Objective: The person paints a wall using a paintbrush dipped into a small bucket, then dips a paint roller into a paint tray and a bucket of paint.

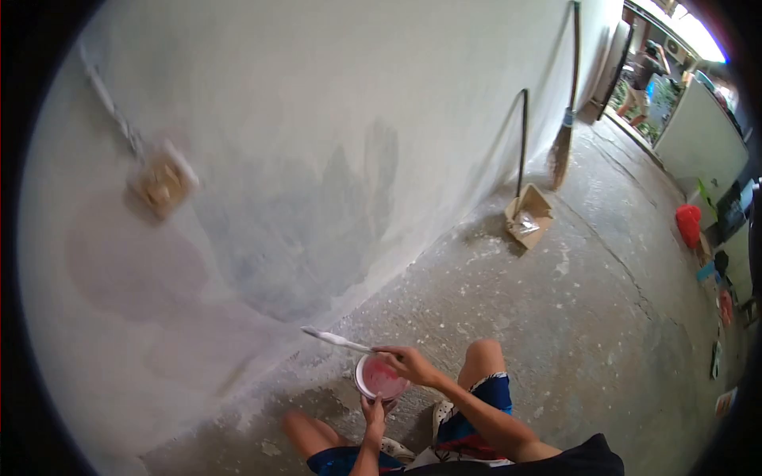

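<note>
My right hand is closed round the handle of a paintbrush. The brush reaches out to the left, and its white-coated tip is close to the foot of the wall; whether it touches, I cannot tell. Below it, my left hand grips a small round tub by its near side. The tub has a white rim and a reddish-pink inside. In front of me the pale wall carries a grey-green patch low down and a pinkish patch farther left.
A long-handled dustpan with clear plastic in it and a broom lean along the wall. On the left, a socket box is fixed to the wall. A red bag lies at right. Another person stands at the far doorway.
</note>
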### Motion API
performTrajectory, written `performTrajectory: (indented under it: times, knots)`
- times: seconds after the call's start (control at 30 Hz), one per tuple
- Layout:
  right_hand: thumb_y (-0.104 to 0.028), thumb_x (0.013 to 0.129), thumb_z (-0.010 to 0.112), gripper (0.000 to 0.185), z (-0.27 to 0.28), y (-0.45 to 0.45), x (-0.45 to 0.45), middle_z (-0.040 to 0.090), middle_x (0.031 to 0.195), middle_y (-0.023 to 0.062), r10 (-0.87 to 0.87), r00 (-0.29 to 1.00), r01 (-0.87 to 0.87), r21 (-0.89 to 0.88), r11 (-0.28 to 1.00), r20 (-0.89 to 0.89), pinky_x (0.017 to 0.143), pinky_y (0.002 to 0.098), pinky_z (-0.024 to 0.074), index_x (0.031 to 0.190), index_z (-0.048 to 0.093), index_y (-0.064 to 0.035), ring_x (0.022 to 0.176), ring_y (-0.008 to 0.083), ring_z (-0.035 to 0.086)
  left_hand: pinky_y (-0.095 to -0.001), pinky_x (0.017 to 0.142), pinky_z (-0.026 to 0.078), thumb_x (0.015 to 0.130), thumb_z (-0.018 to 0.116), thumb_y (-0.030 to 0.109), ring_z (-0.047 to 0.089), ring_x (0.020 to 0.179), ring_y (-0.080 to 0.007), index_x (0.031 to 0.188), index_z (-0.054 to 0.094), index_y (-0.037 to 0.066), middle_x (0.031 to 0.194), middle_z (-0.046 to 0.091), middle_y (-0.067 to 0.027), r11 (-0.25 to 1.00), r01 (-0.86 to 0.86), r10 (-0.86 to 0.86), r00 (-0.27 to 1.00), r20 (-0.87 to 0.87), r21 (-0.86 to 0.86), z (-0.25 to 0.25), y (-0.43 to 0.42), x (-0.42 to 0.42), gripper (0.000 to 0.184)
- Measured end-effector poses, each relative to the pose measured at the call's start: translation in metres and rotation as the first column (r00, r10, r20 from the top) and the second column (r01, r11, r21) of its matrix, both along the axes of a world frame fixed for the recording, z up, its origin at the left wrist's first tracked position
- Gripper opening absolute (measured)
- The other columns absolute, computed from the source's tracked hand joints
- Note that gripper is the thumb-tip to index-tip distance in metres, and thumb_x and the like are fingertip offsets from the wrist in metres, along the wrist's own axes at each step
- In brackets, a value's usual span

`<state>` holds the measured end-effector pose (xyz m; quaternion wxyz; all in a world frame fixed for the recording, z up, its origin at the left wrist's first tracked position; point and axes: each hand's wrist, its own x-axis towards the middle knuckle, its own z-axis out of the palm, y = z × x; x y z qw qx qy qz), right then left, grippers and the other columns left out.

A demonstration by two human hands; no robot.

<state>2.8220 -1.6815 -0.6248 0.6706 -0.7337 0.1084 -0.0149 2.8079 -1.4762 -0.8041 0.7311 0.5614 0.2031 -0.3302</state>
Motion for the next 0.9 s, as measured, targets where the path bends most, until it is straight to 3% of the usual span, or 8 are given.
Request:
performTrajectory:
  times: [0.07,0.17,0.3,0.37,0.47,0.57,0.77,0.9]
  knots:
    - [-0.028,0.102,0.053,0.034,0.071,-0.037,-0.031,0.072,0.104,0.016,-0.043,0.983,0.046,0.008,0.999,-0.177,0.081,0.0354,0.051,0.127,0.064,-0.0072,0.088,0.0187,0.064,-0.0461,0.072,0.063,0.097,0.053,0.006,0.067,0.096,-0.038,0.146,0.026,0.014,0.129,0.049,-0.0206,1.0,0.005,-0.006,0.999,-0.048,-0.027,0.05,0.01,-0.014,0.057]
    - [-0.031,0.102,0.053,0.035,0.163,-0.08,-0.092,0.07,0.104,0.0075,-0.104,0.978,0.076,-0.152,0.985,-0.182,0.074,0.032,0.0482,0.132,0.062,-0.0153,0.08,0.0133,0.056,-0.0472,0.073,0.063,0.096,0.05,0.003,0.066,0.096,-0.0403,0.148,0.023,0.015,0.129,0.049,-0.0218,0.994,0.101,-0.103,0.994,-0.043,-0.048,0.168,0.0,-0.009,0.06]
    - [-0.032,0.102,0.053,0.035,0.305,-0.087,-0.189,0.071,0.111,0.0098,-0.262,0.954,0.237,-0.17,0.956,-0.143,0.084,0.0347,0.0495,0.132,0.062,-0.0167,0.092,0.019,0.063,-0.0473,0.071,0.064,0.096,0.048,0.002,0.066,0.095,-0.0417,0.152,0.017,0.018,0.129,0.048,-0.0228,0.954,0.301,-0.301,0.954,0.007,-0.008,0.334,-0.026,-0.011,0.065]
    - [-0.032,0.101,0.053,0.035,0.38,-0.07,-0.232,0.07,0.116,0.013,-0.284,0.891,0.233,-0.18,0.956,-0.354,0.092,0.0371,0.0486,0.132,0.062,-0.0165,0.103,0.0246,0.065,-0.0464,0.068,0.063,0.097,0.049,0.004,0.068,0.092,-0.0395,0.154,0.014,0.019,0.125,0.052,-0.0223,0.921,0.381,-0.384,0.923,0.03,0.076,0.42,-0.043,-0.017,0.069]
    - [-0.032,0.101,0.054,0.036,0.454,-0.03,-0.289,0.071,0.11,0.0141,-0.425,0.843,0.373,-0.211,0.903,-0.33,0.089,0.0359,0.049,0.132,0.062,-0.0156,0.1,0.0216,0.065,-0.0424,0.067,0.064,0.097,0.053,0.006,0.069,0.081,-0.0302,0.155,0.017,0.018,0.111,0.058,-0.0167,0.764,0.632,-0.645,0.757,0.105,0.129,0.522,-0.073,-0.026,0.069]
    - [-0.032,0.1,0.056,0.039,0.512,0.011,-0.343,0.071,0.103,0.0139,-0.616,0.713,0.54,-0.298,0.787,-0.335,0.084,0.035,0.0504,0.133,0.06,-0.0115,0.093,0.0202,0.065,-0.0406,0.066,0.064,0.096,0.055,0.006,0.067,0.084,-0.0258,0.154,0.021,0.014,0.109,0.058,-0.0141,0.543,0.832,-0.806,0.479,0.349,0.113,0.563,-0.094,-0.045,0.068]
    - [-0.031,0.095,0.064,0.065,0.564,0.088,-0.458,0.07,0.088,0.0117,-0.886,0.383,0.891,-0.147,0.429,-0.263,0.07,0.0303,0.0515,0.15,0.037,-0.0086,0.073,0.013,0.062,-0.0418,0.069,0.064,0.094,0.056,0.004,0.063,0.099,-0.0246,0.154,0.023,0.011,0.114,0.057,-0.0136,0.275,0.919,-0.876,0.117,0.468,0.284,0.656,-0.125,-0.151,0.069]
    - [-0.032,0.096,0.064,0.064,0.556,0.118,-0.529,0.07,0.09,0.0118,-0.944,0.236,0.965,-0.057,0.255,-0.23,0.068,0.03,0.0519,0.149,0.038,-0.0071,0.072,0.0136,0.063,-0.0436,0.073,0.064,0.094,0.054,0.003,0.065,0.096,-0.0276,0.154,0.02,0.011,0.12,0.056,-0.0165,0.165,0.971,-0.851,0.051,0.523,0.175,0.618,-0.146,-0.218,0.07]
